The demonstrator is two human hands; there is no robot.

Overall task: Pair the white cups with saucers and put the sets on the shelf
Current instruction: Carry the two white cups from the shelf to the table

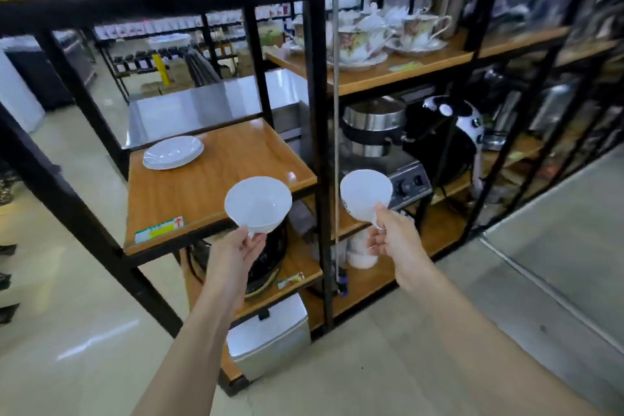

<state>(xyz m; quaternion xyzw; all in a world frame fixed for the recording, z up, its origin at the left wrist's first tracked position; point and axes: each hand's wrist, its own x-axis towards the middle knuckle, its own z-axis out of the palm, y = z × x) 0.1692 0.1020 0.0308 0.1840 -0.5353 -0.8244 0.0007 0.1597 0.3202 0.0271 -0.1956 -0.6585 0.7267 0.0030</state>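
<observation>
Shop shelving surrounds a wooden shelf [216, 186] where stacked white saucers [173, 152] wait bare at the back left, while the left hand [236, 246] grips one white cup [258, 204] and the right hand [393, 235] grips another [364, 194], so no set looks paired or placed yet.

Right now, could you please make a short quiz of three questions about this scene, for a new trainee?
1. True or false: each hand holds one white cup.
2. Where are the white saucers? A) stacked on the wooden shelf, at its back left; B) on the floor; C) under the cups.
3. Fill in: the flowered cups stand on the ______ shelf at the right.

Key:
1. True: left hand holds the left cup, right hand holds the right cup.
2. A: saucers on the wooden shelf.
3. Upper: flowered cups.
</observation>
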